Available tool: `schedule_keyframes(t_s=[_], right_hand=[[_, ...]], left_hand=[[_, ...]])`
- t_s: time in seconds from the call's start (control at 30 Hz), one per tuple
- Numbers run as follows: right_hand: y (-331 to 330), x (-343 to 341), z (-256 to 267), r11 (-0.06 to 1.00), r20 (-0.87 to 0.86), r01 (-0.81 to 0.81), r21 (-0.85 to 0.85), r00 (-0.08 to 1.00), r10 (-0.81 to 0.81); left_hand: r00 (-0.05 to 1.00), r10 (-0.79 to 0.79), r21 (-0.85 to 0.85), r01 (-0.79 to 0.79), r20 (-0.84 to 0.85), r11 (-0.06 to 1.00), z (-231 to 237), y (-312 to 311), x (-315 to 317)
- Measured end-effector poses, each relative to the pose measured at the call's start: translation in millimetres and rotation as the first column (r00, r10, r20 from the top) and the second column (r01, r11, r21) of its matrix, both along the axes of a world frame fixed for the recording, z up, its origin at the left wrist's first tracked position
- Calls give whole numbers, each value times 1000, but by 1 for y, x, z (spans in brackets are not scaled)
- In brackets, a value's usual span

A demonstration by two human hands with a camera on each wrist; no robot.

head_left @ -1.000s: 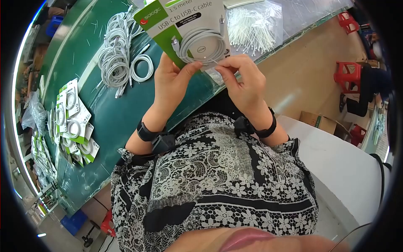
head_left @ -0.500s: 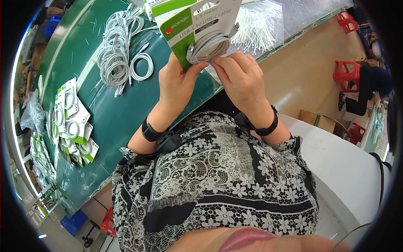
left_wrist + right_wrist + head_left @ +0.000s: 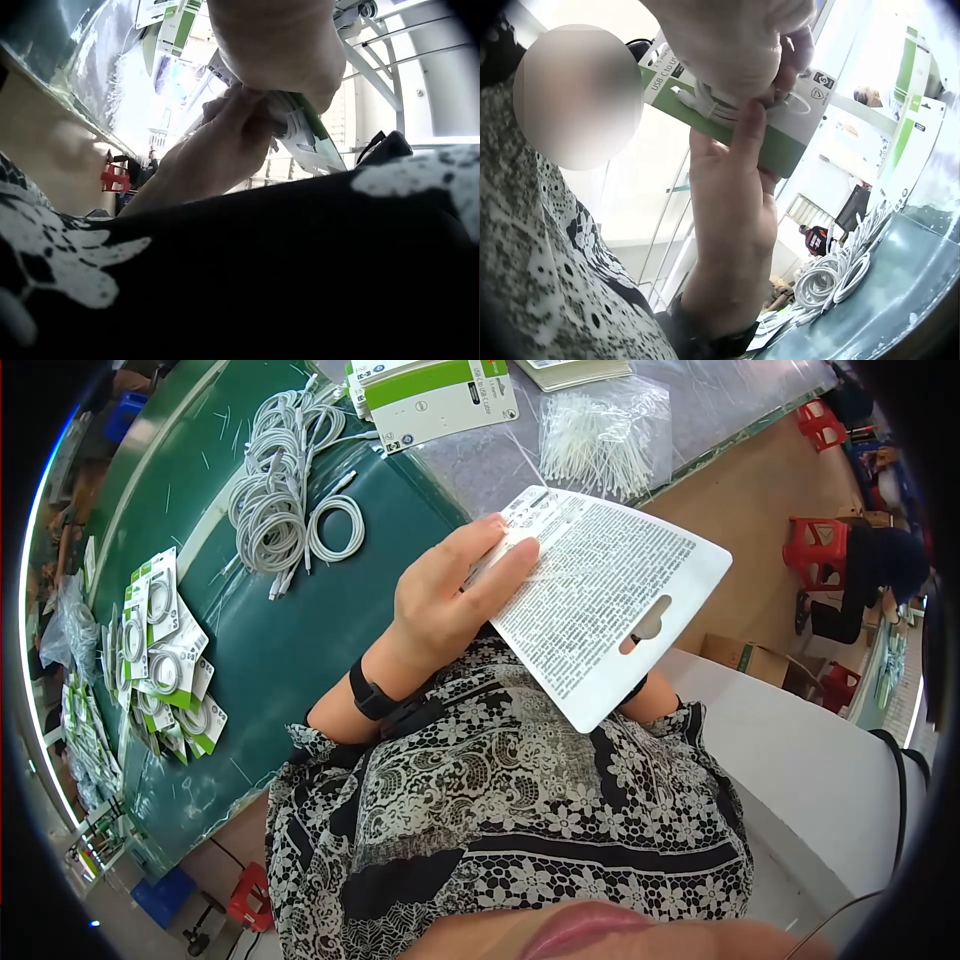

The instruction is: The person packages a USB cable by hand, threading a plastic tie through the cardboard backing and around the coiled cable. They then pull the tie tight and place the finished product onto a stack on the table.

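The left hand (image 3: 450, 595) grips a white cardboard card (image 3: 610, 580) by one end, its printed back facing up and its hang slot pointing down and right. On the green-and-white front, in the right wrist view, lies a coiled white cable (image 3: 716, 111), partly covered by the right hand (image 3: 731, 41). The right fingertips pinch at the coil beside a thin white tie (image 3: 799, 103); the exact hold is partly hidden. The left thumb presses on the front near the coil. From the head view, the right hand is hidden behind the card.
On the green table lie bundled white cables (image 3: 275, 510), a single coil (image 3: 336, 528) and a pile of carded cables (image 3: 165, 660). Farther back are a bag of white ties (image 3: 605, 445), a green-white card (image 3: 440, 405) and a card stack (image 3: 575, 370). Red stools stand right.
The card has turned over from its cable side to its printed back and come down toward the body. The right hand has gone behind it; the left hand still holds it.
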State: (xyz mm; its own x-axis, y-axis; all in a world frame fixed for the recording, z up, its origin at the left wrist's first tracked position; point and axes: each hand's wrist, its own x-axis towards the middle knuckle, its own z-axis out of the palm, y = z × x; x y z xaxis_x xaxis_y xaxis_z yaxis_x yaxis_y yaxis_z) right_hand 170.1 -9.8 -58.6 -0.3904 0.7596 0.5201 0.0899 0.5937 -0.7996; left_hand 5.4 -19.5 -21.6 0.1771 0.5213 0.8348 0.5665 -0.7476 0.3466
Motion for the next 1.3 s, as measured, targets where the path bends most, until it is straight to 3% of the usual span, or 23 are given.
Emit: schedule_keyframes(t_s=[0.07, 0.43, 0.6, 0.63, 0.7, 0.73, 0.77, 0.83, 1.0, 1.13, 1.3], right_hand=[[-4, 0, -15, 996, -55, -61, -68, 997, 58], [-4, -4, 3, 982, 170, 179, 61, 967, -187], [-1, 2, 24, 957, 233, 265, 118, 929, -286], [3, 15, 37, 957, 250, 232, 172, 930, -270], [12, 31, 51, 950, 280, 155, 271, 932, -232], [17, 30, 46, 952, 278, 156, 263, 933, -229], [29, 29, 37, 989, 124, 137, 59, 982, -144], [42, 30, 21, 949, -232, -7, -314, 970, -69], [30, 5, 7, 950, -316, -174, -261, 945, 87], [29, 2, 5, 968, -263, -122, -219, 963, 62], [29, -10, -20, 972, -210, -18, -233, 977, -32]], left_hand=[[1000, 6, 20, -5, -21, 1000, -1, 0, 0], [993, 11, -141, 5, 116, 990, -8, -1, -2], [1000, -14, -190, 19, 27, 982, -8, -4, -3], [966, -15, -393, 119, 260, 912, -8, -5, -6], [760, 153, -644, 406, 632, 648, -8, -7, -15], [762, 158, -651, 404, 628, 643, -6, -8, -17], [685, 153, -618, 508, 712, 599, -1, -8, -18], [504, 158, -509, 699, 849, 503, 8, -7, -16], [453, 163, -475, 758, 876, 447, 8, -9, -11], [478, 216, -525, 756, 851, 392, 10, -11, -12], [456, 255, -522, 736, 853, 430, 17, -12, -7]])
